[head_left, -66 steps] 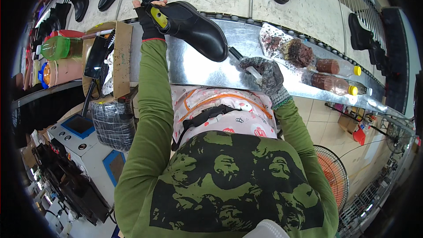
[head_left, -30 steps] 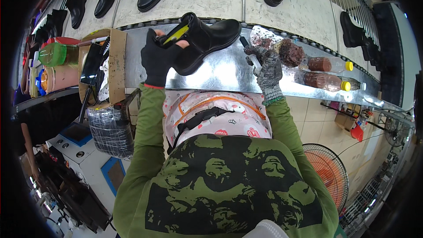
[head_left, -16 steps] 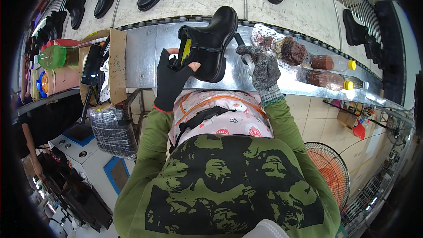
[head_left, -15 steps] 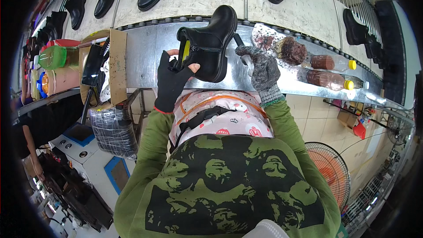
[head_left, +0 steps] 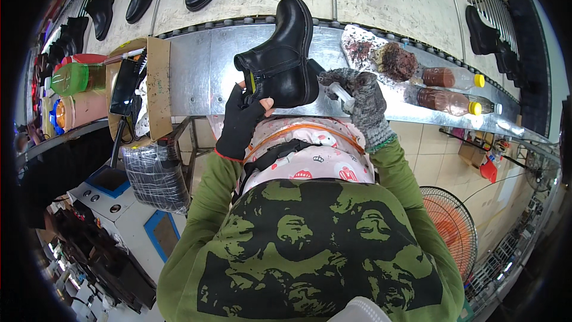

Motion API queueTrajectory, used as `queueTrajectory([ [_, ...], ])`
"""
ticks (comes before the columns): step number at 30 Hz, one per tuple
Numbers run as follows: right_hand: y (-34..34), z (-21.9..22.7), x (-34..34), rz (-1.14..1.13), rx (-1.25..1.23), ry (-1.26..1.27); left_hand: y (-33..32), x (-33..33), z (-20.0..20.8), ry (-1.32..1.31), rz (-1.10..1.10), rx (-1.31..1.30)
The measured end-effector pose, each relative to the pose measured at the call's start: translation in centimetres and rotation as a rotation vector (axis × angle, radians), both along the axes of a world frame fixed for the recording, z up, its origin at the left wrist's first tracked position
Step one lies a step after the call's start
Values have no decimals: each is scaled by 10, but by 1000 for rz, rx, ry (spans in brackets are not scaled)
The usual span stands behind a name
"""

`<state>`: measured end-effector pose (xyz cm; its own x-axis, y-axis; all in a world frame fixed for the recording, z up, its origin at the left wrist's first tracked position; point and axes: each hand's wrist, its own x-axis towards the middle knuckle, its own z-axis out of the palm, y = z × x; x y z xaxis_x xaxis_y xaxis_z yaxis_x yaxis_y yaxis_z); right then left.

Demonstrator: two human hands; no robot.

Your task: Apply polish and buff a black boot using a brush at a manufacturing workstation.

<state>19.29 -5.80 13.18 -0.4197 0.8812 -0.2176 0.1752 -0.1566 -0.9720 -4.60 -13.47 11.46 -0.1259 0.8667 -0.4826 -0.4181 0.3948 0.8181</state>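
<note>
A black ankle boot [head_left: 280, 59] is held up over the metal ledge, toe pointing away and its sole edge toward the right. My left hand [head_left: 244, 120], in a black glove with bare fingertips, is closed on the boot's top opening, where a bit of yellow lining shows. In a grey knitted glove, my right hand [head_left: 366, 104] grips a small tool with a clear whitish part [head_left: 341, 94] and a dark end. That dark end [head_left: 314, 68] lies right by the boot's sole edge; whether they touch I cannot tell. The tool's exact kind is unclear.
On the metal ledge [head_left: 196, 77] to the right sit a stained cloth [head_left: 356, 45], a dark brown sponge-like lump [head_left: 396, 62] and bottles of brown liquid [head_left: 438, 100]. A cardboard box [head_left: 159, 89] stands left. Beyond, a pale conveyor [head_left: 286, 0] carries several black boots.
The boot has turned, so its side with the strap seam faces up more and its toe has shifted left. My right hand has moved slightly right and down with the tool.
</note>
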Motion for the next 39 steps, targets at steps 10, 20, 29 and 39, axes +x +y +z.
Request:
queueTrajectory([
  [10, -20, 23, 21, 163, 32, -164, -1, 14, 0, 14, 36, 1],
  [20, -44, 50, 31, 90, 107, -257, 14, 37, 21, -109, 158, -40],
  [29, -57, 47, 38, 74, 346, -127, 27, 40, 23, -299, 223, -4],
  [39, -58, 53, 45, -128, 13, 170, 34, 24, 26, -442, 222, 33],
])
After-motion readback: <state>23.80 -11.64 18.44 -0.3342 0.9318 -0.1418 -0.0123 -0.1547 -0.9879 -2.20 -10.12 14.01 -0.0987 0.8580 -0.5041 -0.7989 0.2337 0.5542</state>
